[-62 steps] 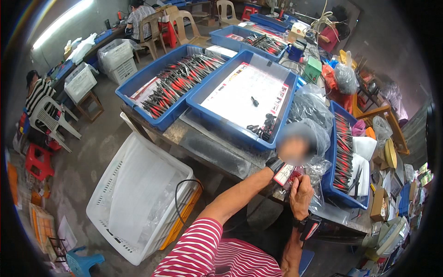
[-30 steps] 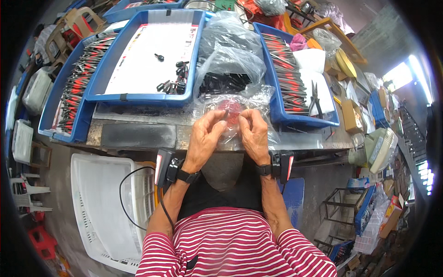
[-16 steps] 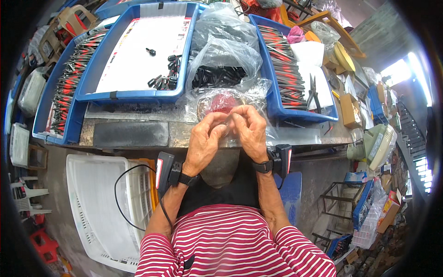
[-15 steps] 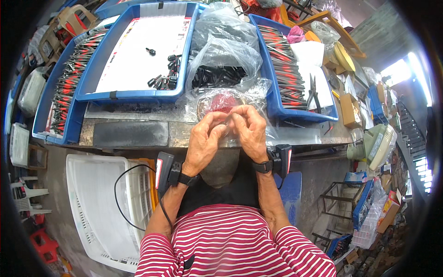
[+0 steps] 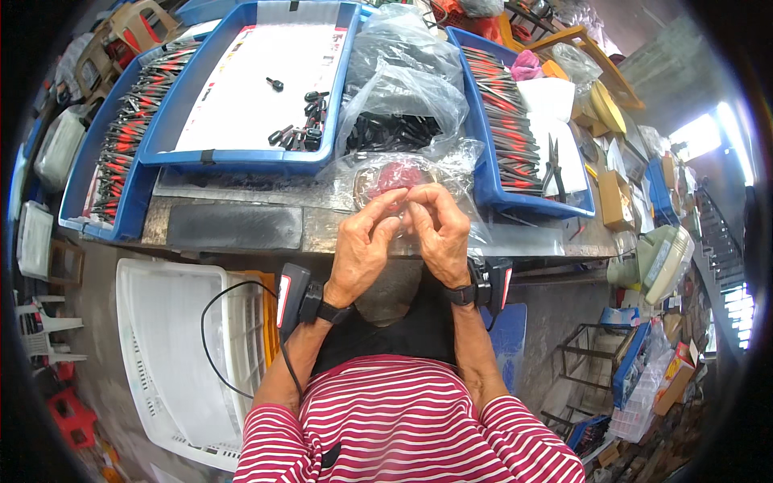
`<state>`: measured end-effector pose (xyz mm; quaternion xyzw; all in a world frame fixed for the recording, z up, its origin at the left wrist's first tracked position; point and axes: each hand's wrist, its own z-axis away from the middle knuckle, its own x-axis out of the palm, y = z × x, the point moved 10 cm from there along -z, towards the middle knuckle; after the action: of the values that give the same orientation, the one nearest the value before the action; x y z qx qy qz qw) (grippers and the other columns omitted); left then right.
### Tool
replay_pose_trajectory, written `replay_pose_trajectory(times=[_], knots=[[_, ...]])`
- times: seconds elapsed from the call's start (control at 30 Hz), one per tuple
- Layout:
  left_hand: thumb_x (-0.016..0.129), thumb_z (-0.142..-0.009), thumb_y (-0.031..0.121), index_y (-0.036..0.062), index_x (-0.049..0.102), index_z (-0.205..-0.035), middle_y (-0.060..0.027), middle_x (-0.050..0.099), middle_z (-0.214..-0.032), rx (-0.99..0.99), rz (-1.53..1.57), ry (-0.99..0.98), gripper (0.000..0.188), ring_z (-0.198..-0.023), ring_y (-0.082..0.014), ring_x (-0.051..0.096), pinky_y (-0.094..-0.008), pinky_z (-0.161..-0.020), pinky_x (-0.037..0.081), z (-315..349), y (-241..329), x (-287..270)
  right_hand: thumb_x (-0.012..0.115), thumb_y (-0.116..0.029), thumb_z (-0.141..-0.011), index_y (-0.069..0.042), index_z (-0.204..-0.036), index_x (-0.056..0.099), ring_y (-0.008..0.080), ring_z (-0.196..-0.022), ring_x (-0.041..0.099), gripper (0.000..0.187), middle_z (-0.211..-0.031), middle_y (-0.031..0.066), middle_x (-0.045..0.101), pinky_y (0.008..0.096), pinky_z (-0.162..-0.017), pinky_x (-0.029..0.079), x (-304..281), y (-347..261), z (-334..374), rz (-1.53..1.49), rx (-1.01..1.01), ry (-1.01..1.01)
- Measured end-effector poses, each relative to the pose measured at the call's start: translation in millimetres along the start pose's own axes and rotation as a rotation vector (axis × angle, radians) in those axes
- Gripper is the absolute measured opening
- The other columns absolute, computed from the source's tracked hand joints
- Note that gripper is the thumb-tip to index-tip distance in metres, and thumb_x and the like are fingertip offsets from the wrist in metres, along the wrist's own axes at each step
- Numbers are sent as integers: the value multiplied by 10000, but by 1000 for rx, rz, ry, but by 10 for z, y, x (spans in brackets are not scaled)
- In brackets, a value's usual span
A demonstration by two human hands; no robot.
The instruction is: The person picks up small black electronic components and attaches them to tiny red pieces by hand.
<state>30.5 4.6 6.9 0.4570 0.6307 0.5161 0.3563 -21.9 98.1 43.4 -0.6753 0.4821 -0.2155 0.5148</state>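
Note:
My left hand [image 5: 362,245] and my right hand [image 5: 439,229] meet at the bench's near edge, thumbs and forefingers pinched together. Whatever lies between the fingertips is too small and covered to make out. Just beyond them sits a round dish with red contents [image 5: 394,175], under clear plastic film. Behind it a clear plastic bag [image 5: 403,88] lies open, with many small black parts [image 5: 394,133] at its mouth. To the left, a blue tray [image 5: 241,159] lined with white paper carries several loose black parts [image 5: 302,133].
Blue trays of red-and-black slender tools stand at the far left [image 5: 133,137] and right [image 5: 499,113]. Pliers [image 5: 554,169] lie in the right one. A dark flat pad [image 5: 233,227] rests on the bench's front edge. White plastic crates [image 5: 173,346] stand below at left.
The view has shifted slightly, so the bench and trays appear a little further right. Both hands stay pinched together in the same place over the bench edge.

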Motion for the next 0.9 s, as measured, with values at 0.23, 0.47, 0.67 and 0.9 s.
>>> replay_pose_trajectory(times=[0.23, 0.47, 0.67, 0.9], knots=[[506, -839, 38, 34, 548, -1154, -19, 592, -867, 87, 5, 79, 318, -676, -52, 485, -196, -598, 414, 51, 111, -25, 491, 69, -824, 23, -884, 509, 83, -665, 541, 78, -822, 46, 513, 207, -575, 455, 5, -58, 52, -14, -82, 44], [540, -842, 64, 55, 566, -1142, 19, 570, -787, 77, 113, 118, 301, -633, -41, 450, -173, -551, 381, 78, 79, -70, 485, 66, -827, 33, -942, 567, 90, -701, 562, 145, -910, 71, 554, 202, -600, 461, -32, -14, 124, -86, -25, 102], [549, -847, 90, 61, 580, -1120, 25, 553, -733, -9, 220, 142, 276, -594, -9, 415, -148, -503, 322, 99, 24, -84, 485, 78, -812, 33, -963, 576, 109, -711, 580, 182, -959, 100, 576, 216, -632, 469, -40, -84, 161, -25, -70, 132], [558, -836, 83, 37, 560, -1128, 8, 548, -672, -56, 400, 139, 295, -498, -5, 364, -156, -442, 272, 111, -19, -58, 480, 101, -791, 31, -986, 587, 123, -711, 584, 233, -972, 114, 582, 233, -639, 475, -15, -235, 178, 49, -165, 131]])
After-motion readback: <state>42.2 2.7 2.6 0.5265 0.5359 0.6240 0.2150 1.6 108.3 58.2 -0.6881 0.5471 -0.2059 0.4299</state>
